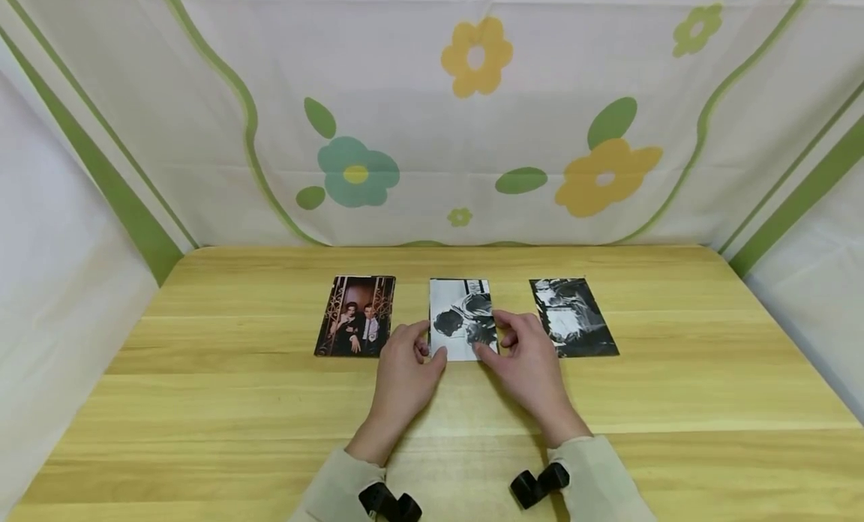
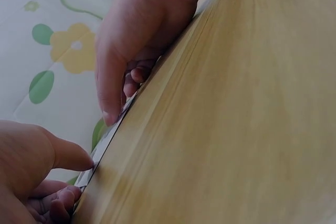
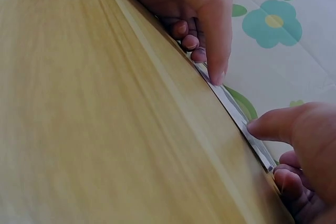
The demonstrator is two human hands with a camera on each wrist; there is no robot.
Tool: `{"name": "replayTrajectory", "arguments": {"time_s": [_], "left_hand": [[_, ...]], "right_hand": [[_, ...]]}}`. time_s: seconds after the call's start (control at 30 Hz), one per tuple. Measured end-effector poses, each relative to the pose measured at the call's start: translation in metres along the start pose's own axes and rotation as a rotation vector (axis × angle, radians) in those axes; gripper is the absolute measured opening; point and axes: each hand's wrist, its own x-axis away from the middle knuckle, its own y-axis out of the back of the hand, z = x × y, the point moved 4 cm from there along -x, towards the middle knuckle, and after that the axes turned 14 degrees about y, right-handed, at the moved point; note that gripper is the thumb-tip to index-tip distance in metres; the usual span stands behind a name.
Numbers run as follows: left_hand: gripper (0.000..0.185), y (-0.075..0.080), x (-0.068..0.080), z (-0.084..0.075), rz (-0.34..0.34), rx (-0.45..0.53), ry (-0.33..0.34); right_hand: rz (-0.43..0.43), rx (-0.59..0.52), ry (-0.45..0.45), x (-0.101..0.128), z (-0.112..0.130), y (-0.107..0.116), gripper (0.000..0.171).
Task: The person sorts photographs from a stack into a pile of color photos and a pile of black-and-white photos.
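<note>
A black-and-white photo card lies flat in the middle of the wooden table, between both hands. My left hand holds its left edge, thumb near the lower left corner and curled fingers along the side. From the other side my right hand grips it, with the thumb on its lower right part and the index finger at the right edge. Low in the right wrist view, the card's pale near edge shows as a thin strip between the two thumbs. The fingertips beneath the palms are partly hidden.
Left of the middle card lies a colour photo card with two people on it. To the right is another black-and-white photo card, partly behind my right hand. A flowered cloth hangs behind the wooden table.
</note>
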Motion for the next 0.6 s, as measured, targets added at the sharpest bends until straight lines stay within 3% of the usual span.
{"name": "replayTrajectory", "arguments": {"time_s": [0.6], "left_hand": [[0.043,-0.0008,0.0007,0.0010,-0.007,0.018,-0.006]], "right_hand": [[0.024,0.008,-0.005,0.0015,-0.0014,-0.0009,0.063]]}}
